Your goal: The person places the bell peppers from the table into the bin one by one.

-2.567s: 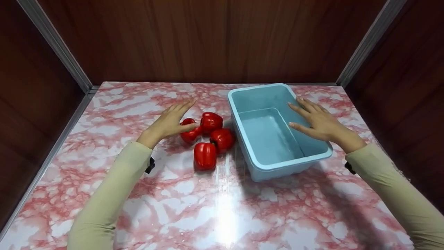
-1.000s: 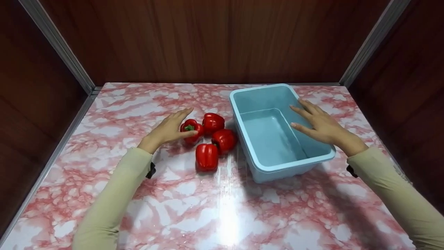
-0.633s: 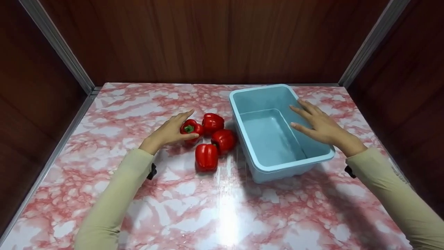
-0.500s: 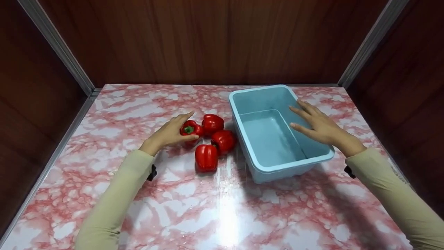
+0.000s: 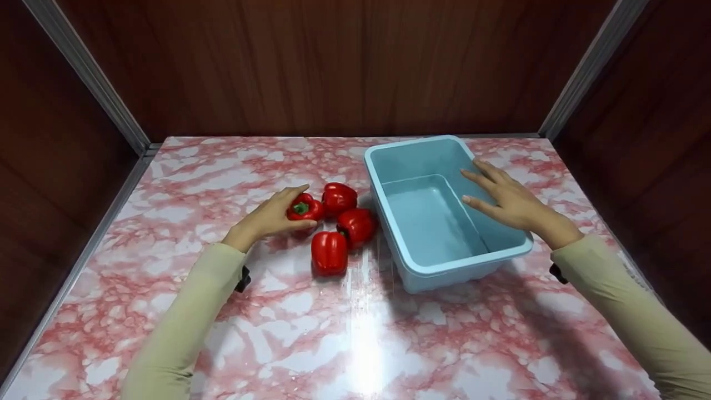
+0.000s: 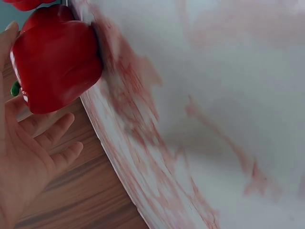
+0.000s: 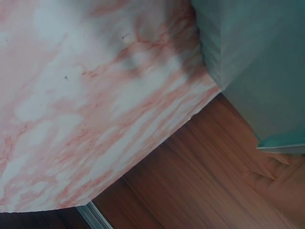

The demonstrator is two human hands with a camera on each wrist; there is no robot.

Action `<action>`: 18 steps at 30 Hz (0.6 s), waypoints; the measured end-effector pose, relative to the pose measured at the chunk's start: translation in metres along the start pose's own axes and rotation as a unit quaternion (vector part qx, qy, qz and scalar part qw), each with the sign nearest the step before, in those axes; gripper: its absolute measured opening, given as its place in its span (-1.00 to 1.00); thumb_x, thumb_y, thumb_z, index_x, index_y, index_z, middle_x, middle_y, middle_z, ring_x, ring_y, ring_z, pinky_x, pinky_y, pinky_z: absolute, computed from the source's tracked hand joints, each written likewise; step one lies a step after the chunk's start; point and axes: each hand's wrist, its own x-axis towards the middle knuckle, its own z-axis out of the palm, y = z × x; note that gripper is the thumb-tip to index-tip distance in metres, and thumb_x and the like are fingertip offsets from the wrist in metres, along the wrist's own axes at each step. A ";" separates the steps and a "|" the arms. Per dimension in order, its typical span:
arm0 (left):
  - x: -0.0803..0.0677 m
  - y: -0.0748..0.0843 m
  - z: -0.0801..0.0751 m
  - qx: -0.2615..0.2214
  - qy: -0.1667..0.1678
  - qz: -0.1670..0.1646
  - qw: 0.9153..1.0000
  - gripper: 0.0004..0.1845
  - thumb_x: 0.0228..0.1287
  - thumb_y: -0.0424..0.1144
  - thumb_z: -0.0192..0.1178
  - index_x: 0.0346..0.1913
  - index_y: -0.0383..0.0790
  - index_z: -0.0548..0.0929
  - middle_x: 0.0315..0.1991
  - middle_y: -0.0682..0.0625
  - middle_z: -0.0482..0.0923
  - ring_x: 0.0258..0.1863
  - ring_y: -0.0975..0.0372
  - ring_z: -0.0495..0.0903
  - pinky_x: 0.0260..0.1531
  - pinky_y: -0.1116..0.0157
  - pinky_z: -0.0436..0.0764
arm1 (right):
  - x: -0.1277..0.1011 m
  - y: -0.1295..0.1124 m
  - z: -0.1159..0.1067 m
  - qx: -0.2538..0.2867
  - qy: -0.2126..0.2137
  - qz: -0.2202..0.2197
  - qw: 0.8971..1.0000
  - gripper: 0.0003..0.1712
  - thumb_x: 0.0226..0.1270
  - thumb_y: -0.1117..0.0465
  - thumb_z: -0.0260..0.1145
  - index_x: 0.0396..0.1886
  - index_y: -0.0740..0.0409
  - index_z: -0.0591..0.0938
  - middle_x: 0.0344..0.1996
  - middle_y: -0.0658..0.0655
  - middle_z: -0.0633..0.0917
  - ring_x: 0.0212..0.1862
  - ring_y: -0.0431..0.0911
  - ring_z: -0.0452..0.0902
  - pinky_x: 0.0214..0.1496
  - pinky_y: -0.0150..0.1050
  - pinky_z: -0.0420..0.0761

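Note:
Several red bell peppers lie clustered on the pink marble table (image 5: 355,333), left of a light blue plastic bin (image 5: 414,141) with nothing inside. My left hand (image 5: 278,214) cups the leftmost pepper (image 5: 304,209), index finger curved over its top and thumb under it; the green stem faces up. In the left wrist view that pepper (image 6: 55,62) sits against my left hand (image 6: 28,157), the other fingers loosely spread. My right hand (image 5: 502,197) rests flat on the bin's right rim, fingers straight and reaching inward. The right wrist view shows the bin's outer wall (image 7: 252,62).
Three more peppers (image 5: 339,198) (image 5: 357,225) (image 5: 329,253) lie between my left hand and the bin. Dark wooden walls with metal corner strips (image 5: 89,78) enclose the table at the back and both sides. The near half of the table is bare marble.
My left hand's fingers have curled round the leftmost pepper, which has rolled so its green stem now faces up. The right hand and the bin have stayed put.

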 end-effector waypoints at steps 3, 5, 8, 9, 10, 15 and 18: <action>0.000 -0.001 0.001 -0.006 -0.001 0.001 1.000 0.00 -0.04 0.37 0.19 0.43 -0.01 0.10 0.32 -0.04 0.23 0.29 0.08 0.23 0.23 0.02 0.30 | 0.000 0.000 0.001 0.000 -0.006 0.007 1.000 -0.28 0.33 -0.24 0.03 0.43 -0.29 0.09 0.47 0.05 -0.07 0.45 0.15 -0.17 0.26 0.38 -0.02; 0.000 -0.001 0.002 -0.008 -0.002 0.001 1.000 0.01 -0.04 0.36 0.20 0.42 -0.02 0.10 0.32 -0.05 0.23 0.29 0.08 0.23 0.24 0.02 0.29 | 0.000 0.000 0.001 0.002 -0.010 0.014 1.000 -0.28 0.32 -0.26 0.03 0.43 -0.31 0.08 0.47 0.03 -0.08 0.45 0.14 -0.19 0.26 0.38 -0.04; 0.001 -0.002 0.002 -0.007 -0.002 0.002 1.000 0.01 -0.04 0.37 0.20 0.42 -0.03 0.11 0.32 -0.05 0.23 0.28 0.08 0.24 0.23 0.02 0.30 | 0.000 0.000 0.001 0.006 -0.014 0.020 1.000 -0.28 0.32 -0.26 0.02 0.43 -0.32 0.07 0.47 0.02 -0.09 0.45 0.15 -0.20 0.25 0.40 -0.05; 0.001 -0.002 0.002 -0.006 -0.002 0.003 1.000 0.01 -0.04 0.37 0.20 0.42 -0.02 0.11 0.31 -0.05 0.24 0.28 0.08 0.25 0.23 0.02 0.30 | 0.000 0.000 0.001 0.006 -0.014 0.021 1.000 -0.28 0.32 -0.26 0.02 0.43 -0.32 0.08 0.47 0.02 -0.09 0.45 0.15 -0.20 0.25 0.40 -0.05; 0.001 -0.002 0.002 -0.005 -0.002 0.003 1.000 0.00 -0.05 0.37 0.20 0.42 -0.01 0.11 0.31 -0.05 0.24 0.28 0.08 0.25 0.23 0.03 0.30 | 0.000 0.001 0.001 0.006 -0.013 0.020 1.000 -0.28 0.32 -0.26 0.02 0.43 -0.31 0.08 0.47 0.02 -0.09 0.45 0.15 -0.19 0.26 0.40 -0.04; 0.000 -0.001 0.003 -0.011 -0.002 0.005 1.000 0.00 -0.05 0.34 0.23 0.42 0.02 0.10 0.31 -0.06 0.25 0.28 0.07 0.26 0.24 0.04 0.29 | 0.000 0.001 0.000 0.003 -0.009 0.018 1.000 -0.28 0.32 -0.26 0.02 0.43 -0.29 0.09 0.47 0.03 -0.07 0.46 0.14 -0.18 0.27 0.38 -0.03; -0.001 -0.001 0.002 -0.017 -0.005 0.002 1.000 0.01 -0.05 0.28 0.29 0.43 0.01 0.09 0.32 -0.06 0.23 0.29 0.07 0.25 0.24 0.02 0.28 | 0.000 0.000 0.000 0.003 -0.007 0.017 1.000 -0.28 0.32 -0.26 0.02 0.43 -0.31 0.08 0.47 0.03 -0.07 0.45 0.14 -0.18 0.27 0.38 -0.03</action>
